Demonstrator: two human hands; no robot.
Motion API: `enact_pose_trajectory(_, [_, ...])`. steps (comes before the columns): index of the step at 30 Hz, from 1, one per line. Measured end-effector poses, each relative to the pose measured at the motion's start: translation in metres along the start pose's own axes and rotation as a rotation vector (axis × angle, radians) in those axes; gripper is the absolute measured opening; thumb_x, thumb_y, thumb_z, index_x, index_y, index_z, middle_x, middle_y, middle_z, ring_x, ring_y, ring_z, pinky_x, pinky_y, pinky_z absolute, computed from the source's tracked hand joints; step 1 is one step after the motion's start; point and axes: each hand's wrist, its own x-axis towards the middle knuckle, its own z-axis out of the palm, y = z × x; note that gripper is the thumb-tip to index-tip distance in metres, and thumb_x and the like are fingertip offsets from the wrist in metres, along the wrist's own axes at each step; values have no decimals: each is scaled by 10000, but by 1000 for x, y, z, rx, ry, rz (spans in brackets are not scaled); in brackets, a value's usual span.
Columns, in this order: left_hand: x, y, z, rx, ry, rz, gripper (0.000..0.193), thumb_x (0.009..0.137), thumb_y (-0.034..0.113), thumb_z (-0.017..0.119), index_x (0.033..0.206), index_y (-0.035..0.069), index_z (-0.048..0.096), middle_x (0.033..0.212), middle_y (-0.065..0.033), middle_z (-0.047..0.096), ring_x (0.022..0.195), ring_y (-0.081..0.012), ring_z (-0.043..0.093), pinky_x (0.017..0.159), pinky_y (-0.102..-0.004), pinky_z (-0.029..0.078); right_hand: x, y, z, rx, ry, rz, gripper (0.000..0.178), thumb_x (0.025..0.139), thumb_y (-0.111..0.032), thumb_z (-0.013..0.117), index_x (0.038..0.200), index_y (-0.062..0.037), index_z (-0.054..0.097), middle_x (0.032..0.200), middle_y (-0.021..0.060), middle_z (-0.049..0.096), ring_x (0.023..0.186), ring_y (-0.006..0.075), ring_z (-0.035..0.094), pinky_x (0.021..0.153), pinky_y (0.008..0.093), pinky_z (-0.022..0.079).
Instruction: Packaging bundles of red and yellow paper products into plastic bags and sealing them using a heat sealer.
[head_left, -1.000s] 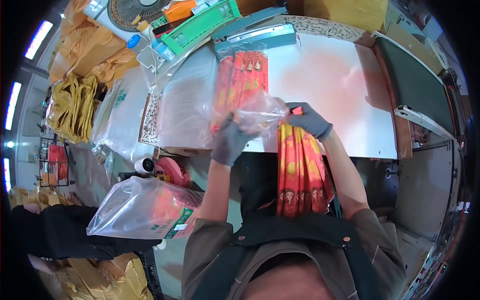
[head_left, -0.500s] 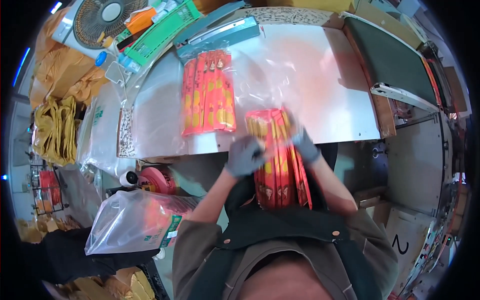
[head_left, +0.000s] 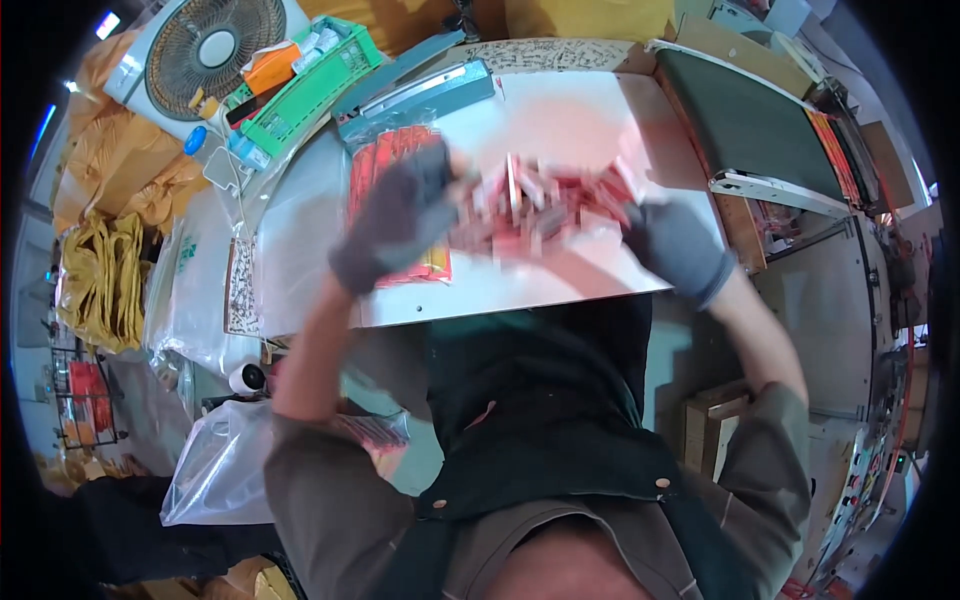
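Above the white tabletop (head_left: 610, 105), a blurred bundle of long red printed packets (head_left: 540, 210) lies crosswise between my gloved hands, its edges uneven. My left hand (head_left: 400, 215), in a grey glove, closes on the bundle's left end. At the right end, my right hand (head_left: 680, 245), also gloved, grips the packets; its fingertips are partly hidden behind them. Beneath and behind my left hand sits a stack of similar red packets (head_left: 378, 155) in clear plastic, mostly covered by the hand.
A blue-grey metal device (head_left: 425, 95) stands at the back of the table, beside a green basket (head_left: 310, 95) and a fan (head_left: 215, 50). A dark belt surface (head_left: 750, 120) adjoins at the right. Clear plastic bags (head_left: 215, 270) hang at the left; another plastic bag (head_left: 225, 465) lies lower left.
The bundle has gone from upright in front of my apron to crosswise over the table. My hands have moved up and apart to its ends.
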Motion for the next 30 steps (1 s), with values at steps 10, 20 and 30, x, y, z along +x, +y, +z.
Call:
enact_pose_trajectory(10, [59, 69, -29, 652, -121, 258, 231, 710, 83, 715, 912, 48, 609, 843, -46, 563, 768, -192, 562, 685, -298, 458, 54, 35, -113, 154, 124, -36, 218, 849, -182, 637, 838, 1, 519, 723, 75, 529, 621, 164, 539, 589, 260, 446])
enact_pose_trajectory(20, [21, 68, -11, 646, 311, 371, 314, 646, 60, 731, 943, 80, 630, 911, -43, 570, 832, -231, 569, 677, -323, 486, 124, -18, -53, 51, 155, -362, 298, 803, -197, 620, 1053, -50, 555, 742, 130, 582, 660, 350, 584, 603, 406, 463])
enact_pose_trajectory(30, [34, -114, -22, -613, 297, -577, 344, 754, 154, 726, 1056, 27, 620, 910, -50, 668, 857, -121, 613, 817, -302, 463, 320, 114, 127, 436, 499, 196, 653, 745, -450, 707, 1233, -77, 484, 807, 101, 637, 731, 232, 635, 660, 347, 479])
